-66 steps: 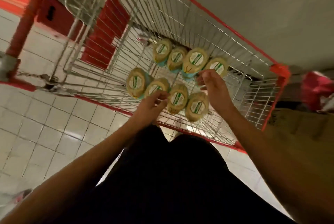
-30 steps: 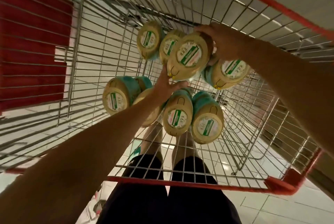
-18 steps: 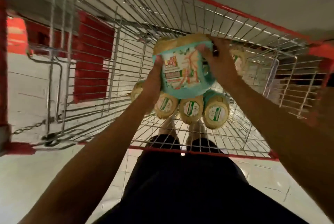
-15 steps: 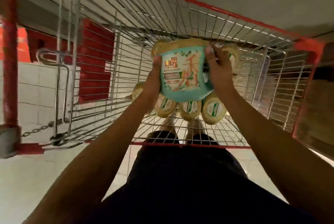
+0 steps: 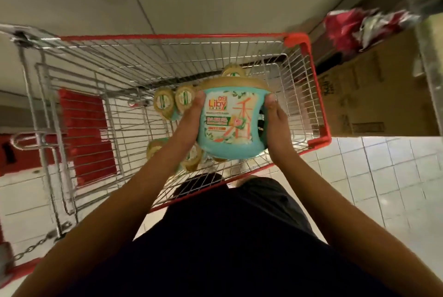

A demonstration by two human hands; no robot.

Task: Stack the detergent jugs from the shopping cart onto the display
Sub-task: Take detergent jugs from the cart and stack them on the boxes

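jug (image 5: 231, 124) lay cap-end away, clamped between left hand (image 5: 191, 117) and right hand (image 5: 275, 119), fingers wrapped round its sides, above the cart (image 5: 320, 105).

a red-rimmed wire shopping cart (image 5: 172, 37) holds several gold-capped detergent jugs (image 5: 164, 102) inside.

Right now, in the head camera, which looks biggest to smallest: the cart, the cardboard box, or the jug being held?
1. shopping cart
2. cardboard box
3. held jug, smallest even though it is nearest the camera
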